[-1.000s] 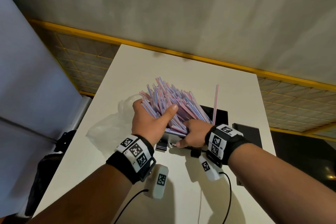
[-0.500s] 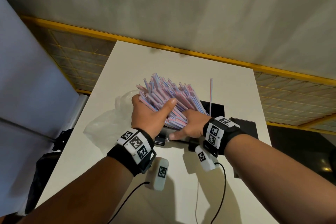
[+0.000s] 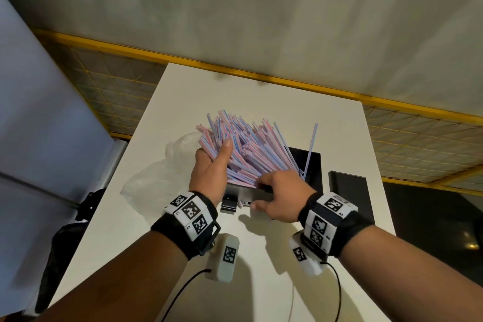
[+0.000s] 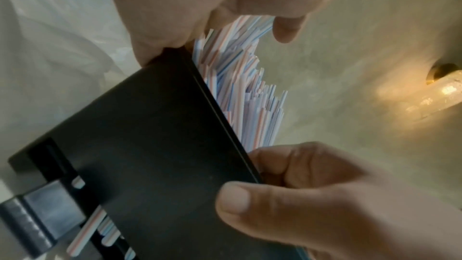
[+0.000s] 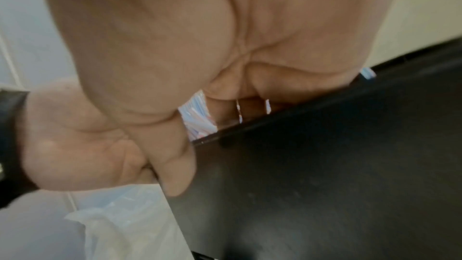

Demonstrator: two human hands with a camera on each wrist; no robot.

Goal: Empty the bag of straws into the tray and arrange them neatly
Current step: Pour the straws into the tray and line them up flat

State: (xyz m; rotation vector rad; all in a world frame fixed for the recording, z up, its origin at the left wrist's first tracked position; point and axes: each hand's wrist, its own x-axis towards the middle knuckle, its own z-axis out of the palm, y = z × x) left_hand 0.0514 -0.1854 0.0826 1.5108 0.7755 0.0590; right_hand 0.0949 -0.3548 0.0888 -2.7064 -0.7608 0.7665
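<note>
Right now my left hand point(image 3: 209, 172) cups the left side of the straws point(image 3: 245, 149), thumb lying up across the top of the bundle and fingers curled round behind it, so that hand holds the straws. They stand as a thick pink, blue and white sheaf in the black tray point(image 3: 248, 192), leaning away from me and to the left, their upper ends fanned out unevenly above the tray's rim. One loose straw point(image 3: 312, 146) leans apart from the rest, against the tray's right-hand part.

My right hand point(image 3: 281, 195) grips the near wall of the tray: the thumb presses its outer face, and the fingers point(image 4: 295, 162) hook over the rim and lie against the lower ends of the straws. From the left wrist view a few straw ends poke through slots low in the tray's wall.

The tray sits on the white bench point(image 3: 261, 94). Left of the tray, touching my left hand's side, lies the crumpled clear bag point(image 3: 159, 172). Right of the tray, just apart from it, a flat black slab point(image 3: 349, 191) rests on the bench.
</note>
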